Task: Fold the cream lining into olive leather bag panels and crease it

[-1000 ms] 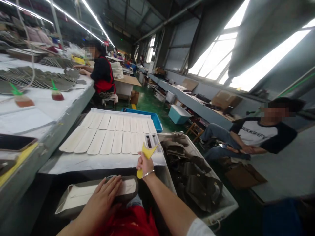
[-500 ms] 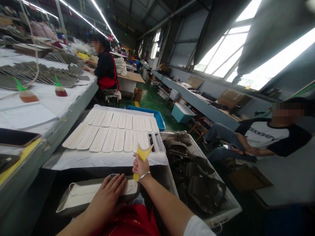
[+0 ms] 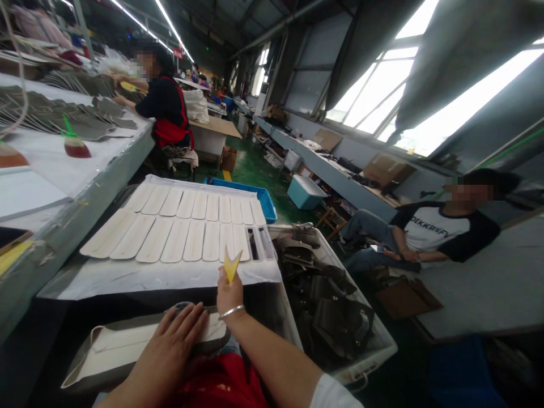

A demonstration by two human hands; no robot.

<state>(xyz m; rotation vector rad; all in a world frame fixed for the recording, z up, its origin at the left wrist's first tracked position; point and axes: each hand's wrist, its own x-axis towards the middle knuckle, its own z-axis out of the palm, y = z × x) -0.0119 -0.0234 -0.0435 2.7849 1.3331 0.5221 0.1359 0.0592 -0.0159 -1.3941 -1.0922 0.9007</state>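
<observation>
On my lap lies a dark grey, long bag piece [image 3: 75,358] with a white panel [image 3: 121,344] set inside its raised edges. My left hand [image 3: 176,334] rests flat on the panel, fingers stretched out. Beyond its fingertips a small roundish grey thing shows in part. My right hand [image 3: 229,296] is closed around a yellow tool [image 3: 232,268] with a V-shaped forked end that points up; its lower end is hidden. Just beyond that hand, two rows of white rounded strips [image 3: 173,239] lie on a white-covered board [image 3: 106,277].
To the right stands a white crate [image 3: 385,352] of dark grey bags [image 3: 340,323]. A blue bin [image 3: 267,205] is behind the board. On the left table [image 3: 114,161] are a red-liquid bottle [image 3: 77,148] and grey pieces. One person sits there; another sits at right.
The view has turned slightly right. In my right hand the yellow tool has swung more upright, hiding its lower end. My left hand stays flat on the bag piece.
</observation>
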